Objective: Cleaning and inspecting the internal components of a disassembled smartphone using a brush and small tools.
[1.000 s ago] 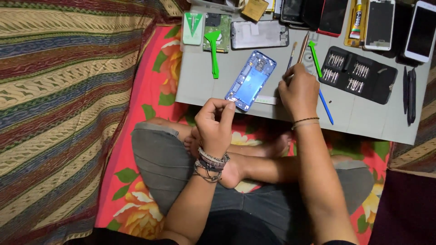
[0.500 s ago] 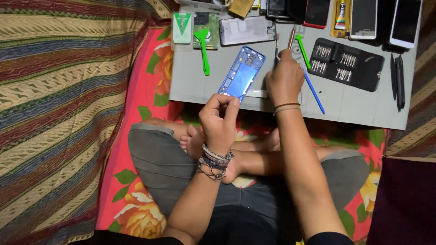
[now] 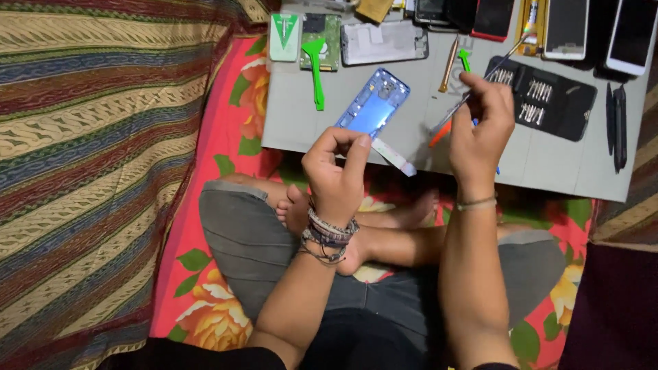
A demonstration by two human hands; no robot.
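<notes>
Strip-removal step: left hand (image 3: 336,168) pinches white strip (image 3: 393,156), right hand (image 3: 480,127) grips tweezers (image 3: 500,63); next needs fine alignment w/ blue phone frame (image 3: 373,106) near mat's (image 3: 548,164) near edge.

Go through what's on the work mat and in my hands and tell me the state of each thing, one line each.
Blue phone frame: opened up, inner side up, flat on the mat.
White strip: pinched in the left hand, raised.
Thin metal tool: gripped by the right hand, tilted.
Bit case: open, bits in slots.
Green pry tool: lying loose.
Grey mat: flat.
</notes>
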